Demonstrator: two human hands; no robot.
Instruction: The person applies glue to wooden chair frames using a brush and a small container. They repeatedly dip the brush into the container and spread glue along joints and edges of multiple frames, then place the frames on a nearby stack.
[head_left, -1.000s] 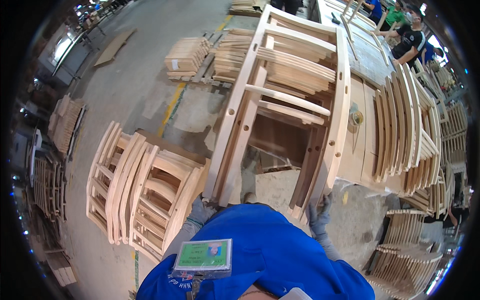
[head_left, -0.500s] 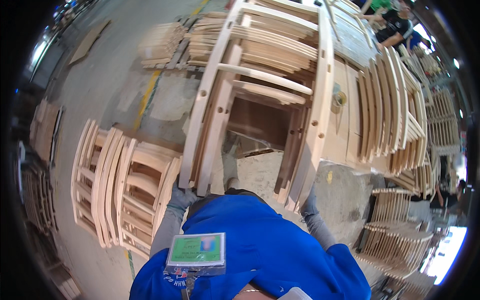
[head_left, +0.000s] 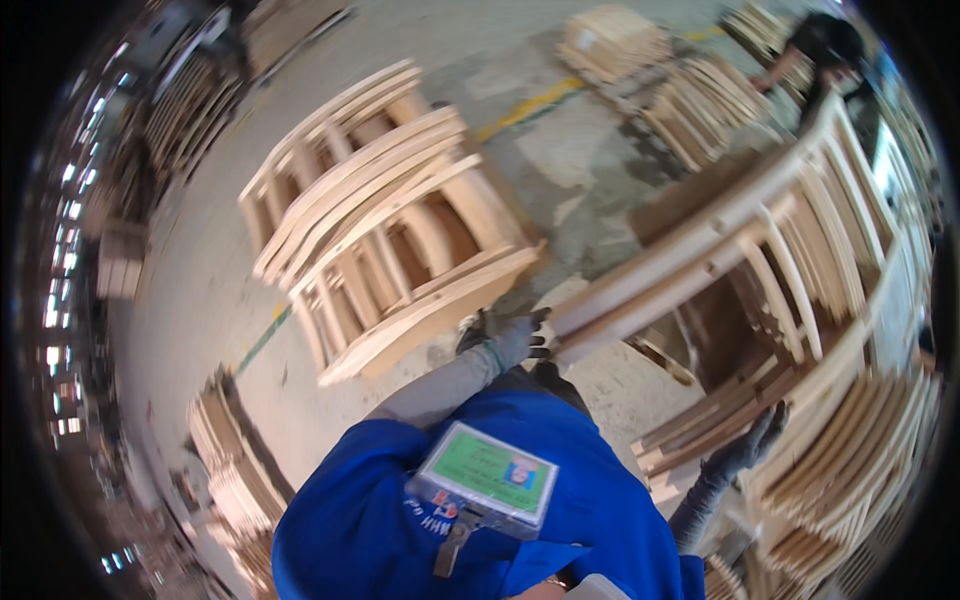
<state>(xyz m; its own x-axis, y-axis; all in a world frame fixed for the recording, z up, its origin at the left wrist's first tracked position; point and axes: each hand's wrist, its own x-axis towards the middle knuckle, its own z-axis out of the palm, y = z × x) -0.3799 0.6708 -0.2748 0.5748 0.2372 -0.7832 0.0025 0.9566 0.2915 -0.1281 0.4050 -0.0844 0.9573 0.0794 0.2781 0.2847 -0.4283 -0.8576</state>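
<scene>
A wooden chair frame (head_left: 740,250) is held tilted above the concrete floor (head_left: 560,130), right of centre. Its near left rail is gripped by the gloved left hand (head_left: 515,338), fingers closed around it. Its lower right rail is clasped by the gloved right hand (head_left: 748,448). Stacked chair frames (head_left: 390,230) lie to the left.

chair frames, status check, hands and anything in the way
Left hand gripping end of wooden chair frame. Right hand under its lower rail. Stacked frames on floor close left.
</scene>
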